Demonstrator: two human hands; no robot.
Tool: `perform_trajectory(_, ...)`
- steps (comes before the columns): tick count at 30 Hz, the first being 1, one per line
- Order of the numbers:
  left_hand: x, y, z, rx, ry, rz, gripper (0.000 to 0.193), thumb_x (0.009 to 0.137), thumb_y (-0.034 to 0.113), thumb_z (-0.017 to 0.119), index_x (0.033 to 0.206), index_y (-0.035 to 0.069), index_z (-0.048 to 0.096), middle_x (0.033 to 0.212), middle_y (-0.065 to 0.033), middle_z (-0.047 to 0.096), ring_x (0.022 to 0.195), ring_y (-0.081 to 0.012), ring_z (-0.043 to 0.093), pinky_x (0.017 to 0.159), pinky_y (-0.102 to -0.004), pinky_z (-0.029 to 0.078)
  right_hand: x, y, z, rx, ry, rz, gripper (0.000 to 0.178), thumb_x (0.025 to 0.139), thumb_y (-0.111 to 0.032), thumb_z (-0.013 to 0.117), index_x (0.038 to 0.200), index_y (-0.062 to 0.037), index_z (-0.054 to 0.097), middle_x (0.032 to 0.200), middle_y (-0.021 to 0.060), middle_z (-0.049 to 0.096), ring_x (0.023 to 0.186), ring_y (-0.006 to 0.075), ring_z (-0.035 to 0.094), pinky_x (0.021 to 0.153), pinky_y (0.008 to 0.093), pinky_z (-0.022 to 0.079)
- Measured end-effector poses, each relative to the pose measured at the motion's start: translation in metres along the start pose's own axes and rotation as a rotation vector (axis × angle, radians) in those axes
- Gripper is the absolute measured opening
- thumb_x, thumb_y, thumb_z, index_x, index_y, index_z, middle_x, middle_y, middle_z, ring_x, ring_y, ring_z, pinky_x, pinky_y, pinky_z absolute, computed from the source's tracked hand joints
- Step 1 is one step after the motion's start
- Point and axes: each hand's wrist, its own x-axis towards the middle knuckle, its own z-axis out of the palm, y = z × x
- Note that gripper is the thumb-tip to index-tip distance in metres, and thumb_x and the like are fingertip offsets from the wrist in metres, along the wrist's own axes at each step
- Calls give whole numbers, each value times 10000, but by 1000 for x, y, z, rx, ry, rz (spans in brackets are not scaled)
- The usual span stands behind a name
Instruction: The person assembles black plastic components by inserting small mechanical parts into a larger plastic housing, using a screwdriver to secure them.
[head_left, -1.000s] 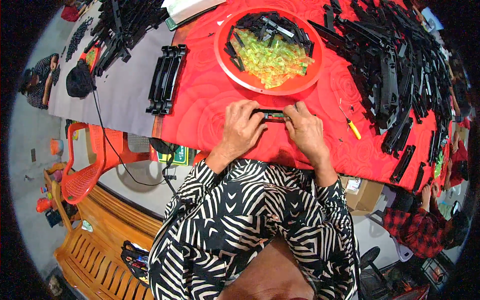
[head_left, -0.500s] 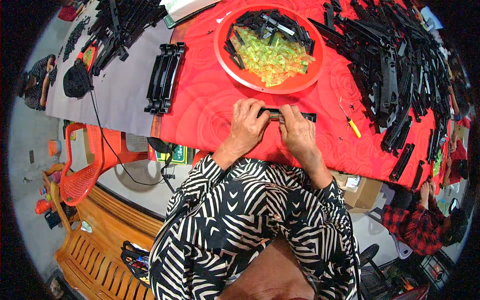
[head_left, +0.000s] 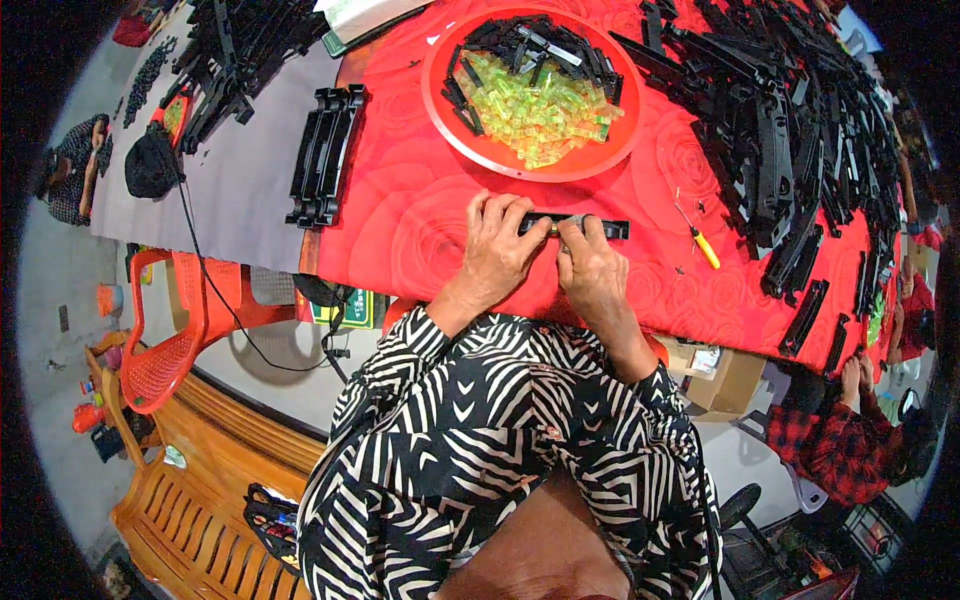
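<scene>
Both my hands are at a narrow black plastic strip [head_left: 616, 229] on the red tablecloth, just in front of me. My left hand [head_left: 497, 243] closes its fingers at the strip's left part. My right hand [head_left: 592, 262] pinches near its middle, and a small yellowish piece shows between the fingertips of both hands. Beyond them stands a red round tray [head_left: 455, 140], holding clear yellow-green plastic pieces [head_left: 535, 115] and small black parts [head_left: 480, 42]. A screwdriver with a yellow handle [head_left: 707, 250] lies right of my hands.
Long black plastic parts [head_left: 775, 150] are heaped at the right. Several joined black strips [head_left: 325, 155] lie at the left by the grey table covering [head_left: 250, 180]. A black cable hangs off that side. An orange chair [head_left: 190, 330] stands at left; a co-worker's checked sleeve [head_left: 830, 440] shows at right.
My fingertips have shifted slightly on the black strip, and the small yellowish piece between them now shows more plainly. The whole view has tilted a little.
</scene>
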Motion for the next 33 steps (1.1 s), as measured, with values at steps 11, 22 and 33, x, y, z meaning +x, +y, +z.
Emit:
perform_trajectory(11,3,3,4,29,-60,-15,191,690,106,617,879,84,599,985,-76,552,947,-253,519,887,-447,360,0,25,-5,1088,365,476,193,843,32,482,967,16,630,765,7,569,608,73,494,539,193,379)
perform_trajectory(22,-1,4,9,-52,-50,-30,164,696,83,594,848,29,567,1016,-143,538,938,-288,511,839,-423,392,0,7,-12,356,-27,167,232,805,-58,491,997,-84,620,775,159,628,604,300,613,524,378,471)
perform_trajectory(33,-5,-4,8,-275,-21,-68,178,719,17,618,868,-18,527,1047,-187,522,969,-378,511,838,-434,428,3,10,-14,673,109,211,247,875,-189,468,927,-15,636,730,99,634,590,196,597,517,349,472)
